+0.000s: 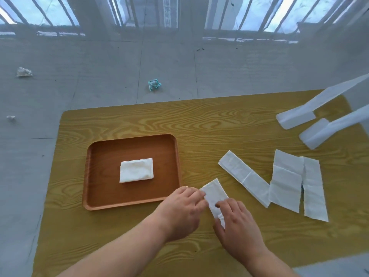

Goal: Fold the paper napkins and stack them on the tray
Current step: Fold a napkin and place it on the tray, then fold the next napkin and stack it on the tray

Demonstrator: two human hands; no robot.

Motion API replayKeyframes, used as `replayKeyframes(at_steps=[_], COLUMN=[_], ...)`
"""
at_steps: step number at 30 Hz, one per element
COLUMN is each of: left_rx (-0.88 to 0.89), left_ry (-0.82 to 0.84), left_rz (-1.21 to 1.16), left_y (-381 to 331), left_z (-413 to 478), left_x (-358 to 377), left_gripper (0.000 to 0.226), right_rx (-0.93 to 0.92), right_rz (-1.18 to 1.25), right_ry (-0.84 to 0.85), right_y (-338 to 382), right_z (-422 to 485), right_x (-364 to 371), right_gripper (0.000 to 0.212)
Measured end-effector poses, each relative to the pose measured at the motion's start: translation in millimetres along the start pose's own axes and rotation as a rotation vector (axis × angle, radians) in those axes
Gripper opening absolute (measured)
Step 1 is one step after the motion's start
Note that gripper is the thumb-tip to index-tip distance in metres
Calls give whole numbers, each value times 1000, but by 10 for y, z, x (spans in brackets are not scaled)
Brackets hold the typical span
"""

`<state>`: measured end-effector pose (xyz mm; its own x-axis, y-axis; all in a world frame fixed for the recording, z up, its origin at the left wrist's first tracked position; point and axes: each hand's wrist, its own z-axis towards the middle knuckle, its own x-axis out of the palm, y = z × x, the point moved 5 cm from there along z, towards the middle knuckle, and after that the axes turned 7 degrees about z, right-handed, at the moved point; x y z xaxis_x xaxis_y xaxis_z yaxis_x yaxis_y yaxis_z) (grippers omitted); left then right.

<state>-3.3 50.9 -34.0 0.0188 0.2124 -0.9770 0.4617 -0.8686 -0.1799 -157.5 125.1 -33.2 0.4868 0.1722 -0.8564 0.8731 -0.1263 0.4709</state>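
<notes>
Your left hand (183, 206) and right hand (237, 222) press flat, fingers spread, on a napkin (214, 194) just right of the tray (99, 196), which holds folded napkins (136, 169).

The rectangular table top (219, 124) is mustard-yellow with a paler, swirling wood-grain pattern. The rounded-corner wooden tray (103, 188) is reddish-brown with a faint, fine straight grain. The folded paper napkin stack (136, 170) on the tray is plain white. The narrow paper napkin (214, 193) under the hands is white with a faint embossed texture. The three unfolded paper napkin strips (285, 180) are white, marked only by crease lines. The floor (99, 62) is pale grey. The crumpled paper ball (154, 84) on the floor is teal and white. The two plastic legs (303, 116) are translucent white.
</notes>
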Motion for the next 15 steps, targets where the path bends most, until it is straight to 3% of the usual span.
replayKeyframes(at_steps=[3,9,15], left_rx=[41,-72,-213], left_ry=[46,250,229], left_rz=[31,82,210], left_y=[-151,17,164], left_z=[158,298,371], left_x=[88,197,100], left_gripper=[52,71,58], right_rx=[-8,-90,-107], right_rz=[12,79,20], right_ry=[30,65,32], right_y=[-123,-118,-233], right_z=[-20,325,339], right_x=[-15,-59,-192], right_gripper=[32,45,41])
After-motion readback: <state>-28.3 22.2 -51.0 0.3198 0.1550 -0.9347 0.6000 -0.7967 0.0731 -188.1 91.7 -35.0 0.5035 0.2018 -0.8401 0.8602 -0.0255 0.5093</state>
